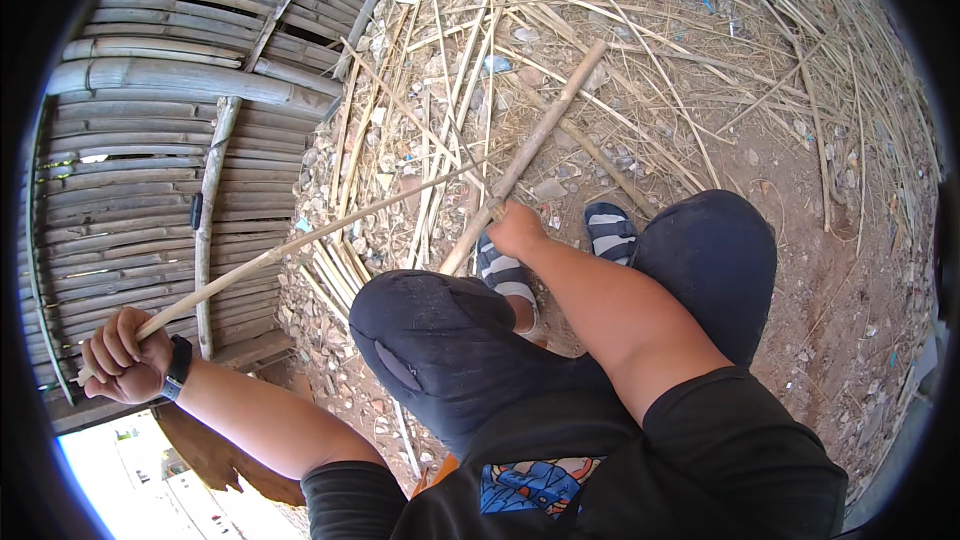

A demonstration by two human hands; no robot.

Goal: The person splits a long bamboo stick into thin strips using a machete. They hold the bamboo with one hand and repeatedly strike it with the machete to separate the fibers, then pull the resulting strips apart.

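L hand [130, 355] clenched rnd lwr end of thin pole [270, 257]; R hand [518, 230] agst thick stick [547, 125], grip unclear.

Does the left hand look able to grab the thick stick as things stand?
Probably not: the left hand is closed around the long thin stick, well off to the left of the thick stick, and would likely need freeing first.

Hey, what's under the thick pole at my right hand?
Stony ground and pale strips show on both sides of the thick pole. Whatever lies directly beneath it is covered, and your right hand hides more.
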